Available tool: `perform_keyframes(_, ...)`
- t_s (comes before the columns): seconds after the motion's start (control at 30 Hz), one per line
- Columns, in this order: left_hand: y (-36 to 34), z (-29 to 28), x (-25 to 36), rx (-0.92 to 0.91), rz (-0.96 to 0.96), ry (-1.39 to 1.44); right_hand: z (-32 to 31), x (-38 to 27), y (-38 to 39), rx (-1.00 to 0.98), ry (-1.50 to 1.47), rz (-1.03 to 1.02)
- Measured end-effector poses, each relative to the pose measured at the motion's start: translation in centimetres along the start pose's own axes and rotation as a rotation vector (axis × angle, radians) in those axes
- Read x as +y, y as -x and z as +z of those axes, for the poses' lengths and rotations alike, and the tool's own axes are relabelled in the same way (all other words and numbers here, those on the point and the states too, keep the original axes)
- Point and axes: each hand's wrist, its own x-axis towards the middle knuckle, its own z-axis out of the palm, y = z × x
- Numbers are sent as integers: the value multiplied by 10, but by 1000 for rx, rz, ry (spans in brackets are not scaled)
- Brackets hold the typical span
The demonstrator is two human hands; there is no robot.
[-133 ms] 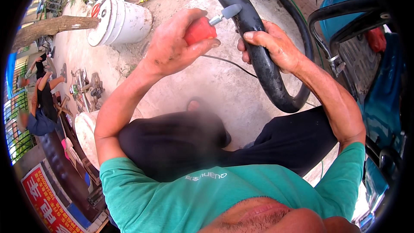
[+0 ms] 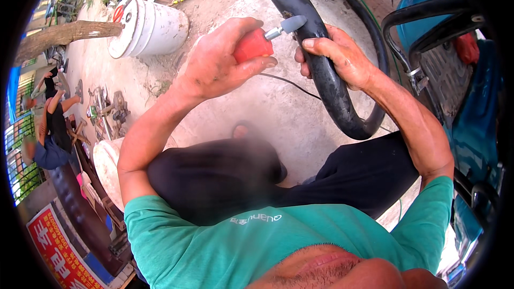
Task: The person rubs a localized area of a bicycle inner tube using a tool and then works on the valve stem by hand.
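Observation:
My left hand (image 2: 217,67) is closed around a small red rotary grinder (image 2: 254,46). From its front a metal shaft carries a grey, tapered grinding tip (image 2: 294,23), which lies against the side of a black inner tube (image 2: 334,99). The tube looks rounded and filled, bending in a loop in front of my knees. Just below the tip, my right hand (image 2: 345,59) grips the tube, thumb on top and fingers curling round beneath. A thin dark cord (image 2: 292,80) runs from near the grinder behind the tube.
A white bucket (image 2: 160,29) stands at the far left with a wooden log (image 2: 69,33) beside it. Teal vehicle parts and a black tubular frame (image 2: 428,13) rise close on the right. Metal parts (image 2: 104,109) lie on the ground at left, near seated people (image 2: 51,128).
My left hand and the grinder have shifted slightly down and right, bringing the tip nearer to my right hand. My right hand and the tube look unmoved.

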Motion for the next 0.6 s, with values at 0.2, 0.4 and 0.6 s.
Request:
perform_keyframes(0.2, 0, 1, -3, 5, -18, -2, -2, 2, -2, -35, 33, -3)
perform_keyframes(0.4, 0, -2, -3, 17, -9, -1, -4, 2, -4, -47, 52, -7)
perform_keyframes(0.6, -2, -10, -6, 29, -68, 41, -4, 4, -4, -17, 59, 0)
